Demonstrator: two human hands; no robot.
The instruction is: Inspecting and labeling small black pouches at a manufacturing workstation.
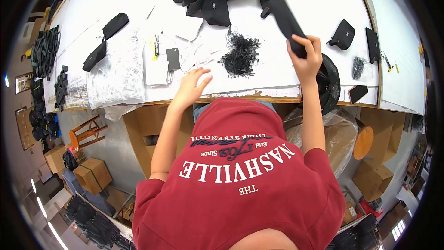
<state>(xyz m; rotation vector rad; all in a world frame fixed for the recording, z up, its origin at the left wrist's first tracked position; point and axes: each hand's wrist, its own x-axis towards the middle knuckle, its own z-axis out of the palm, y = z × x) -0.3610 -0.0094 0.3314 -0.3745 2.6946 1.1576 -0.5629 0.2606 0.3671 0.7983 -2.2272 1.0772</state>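
My right hand (307, 62) grips the near end of a long black fabric pouch (287, 22), fingers and thumb wrapped around it. The pouch slants away over the white table, its far end by a heap of black pouches (215, 4) at the back. My left hand (191, 86) hovers near the table's front edge with its fingers apart and nothing in it. A tangled pile of thin black cords (240, 55) lies between my hands. Close to my left hand are white cards (157, 73), a small dark card (173, 59) and loose white strings (196, 58).
A clear bag of small white pieces (115, 74) sits at left, below two black pouches (115, 26). At right lie another black pouch (342, 34), a small clear bag (362, 68) and a phone (358, 94). A round black item (329, 85) overhangs the front edge beside my right forearm.
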